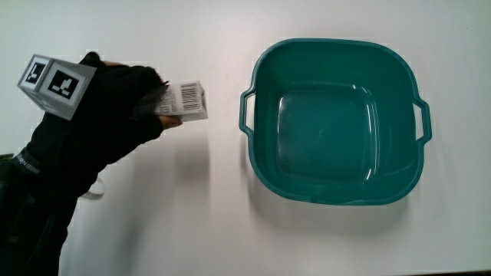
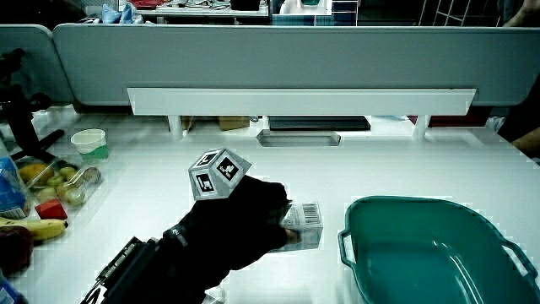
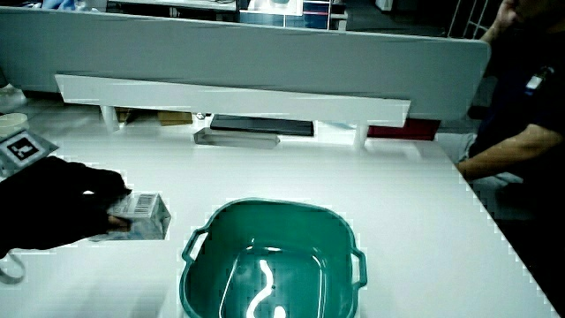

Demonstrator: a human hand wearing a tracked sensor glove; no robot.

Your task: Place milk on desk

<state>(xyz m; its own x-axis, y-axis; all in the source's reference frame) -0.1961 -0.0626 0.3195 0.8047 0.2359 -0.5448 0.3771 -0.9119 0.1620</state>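
The milk (image 1: 186, 100) is a small white carton with a barcode on its end, lying on its side on the white table beside the teal basin (image 1: 335, 123). The hand (image 1: 115, 107) in the black glove is curled around the carton's end away from the basin. Both side views show the carton (image 2: 306, 224) (image 3: 141, 214) resting low on the table surface with the hand (image 2: 249, 219) (image 3: 71, 208) still on it. The patterned cube (image 1: 55, 83) sits on the back of the hand. The basin holds nothing.
The teal basin (image 2: 439, 253) (image 3: 274, 265) has handles on two sides. In a side view, fruit and a small cup (image 2: 89, 143) lie at the table's edge, and a low white shelf (image 2: 299, 101) and a grey tray (image 2: 298, 138) stand near the partition.
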